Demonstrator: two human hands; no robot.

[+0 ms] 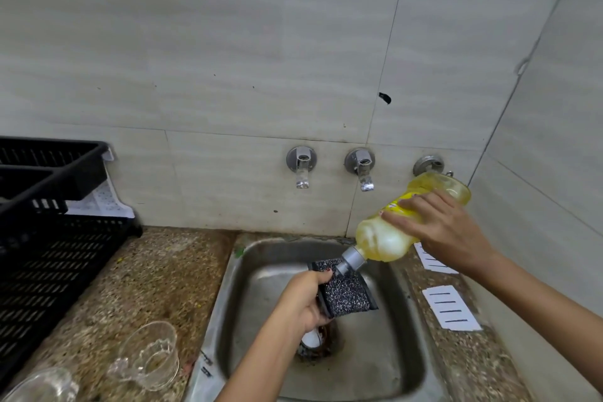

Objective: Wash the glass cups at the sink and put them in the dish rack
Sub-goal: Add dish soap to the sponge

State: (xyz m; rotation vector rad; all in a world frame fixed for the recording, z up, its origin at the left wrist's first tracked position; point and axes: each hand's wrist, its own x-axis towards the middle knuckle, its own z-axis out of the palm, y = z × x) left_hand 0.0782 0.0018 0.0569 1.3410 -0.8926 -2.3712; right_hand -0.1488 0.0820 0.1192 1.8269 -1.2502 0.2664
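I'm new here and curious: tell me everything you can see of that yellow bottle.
The yellow bottle is clear plastic holding yellowish liquid, with a yellow label and a grey cap. It is tipped neck-down over the sink, its cap right at a dark speckled sponge held by the left hand. The right hand grips its middle.

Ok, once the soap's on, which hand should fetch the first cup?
Left hand, probably: the glass cups sit on the counter beside that arm, while the right hand grips the soap bottle across the sink. The left holds the sponge, though.
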